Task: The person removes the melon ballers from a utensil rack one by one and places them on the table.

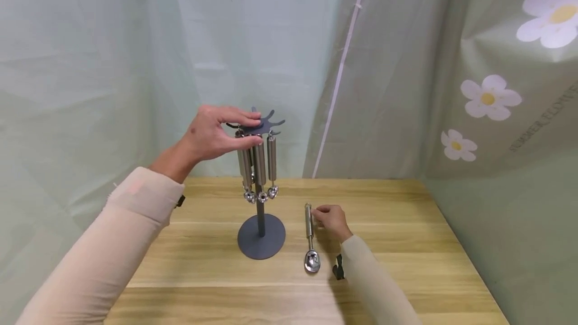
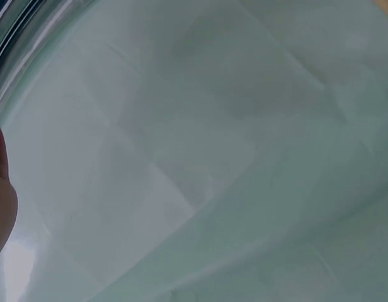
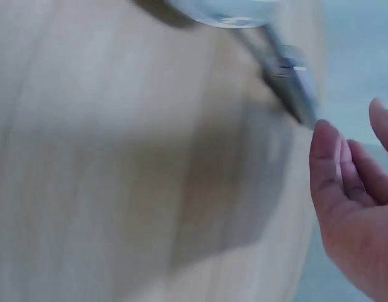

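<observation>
A dark grey utensil stand (image 1: 262, 237) stands on the wooden table (image 1: 397, 245), with several steel utensils (image 1: 271, 162) hanging from its star-shaped top (image 1: 271, 123). My left hand (image 1: 253, 128) grips that top, fingers over it and thumb against a hanging handle. A steel scoop (image 1: 310, 245) lies flat to the right of the stand, bowl toward me. My right hand (image 1: 329, 218) rests beside the far end of its handle with loosely curled fingers. In the right wrist view the fingers (image 3: 326, 157) sit just next to the scoop handle (image 3: 288, 82), not wrapped round it.
A pale green curtain (image 1: 135, 64) hangs behind the table, and a flowered sheet (image 1: 492, 99) closes the right side. The left wrist view shows only curtain (image 2: 213, 157) and a sliver of my left hand (image 2: 0, 201). The table's right edge runs near the sheet.
</observation>
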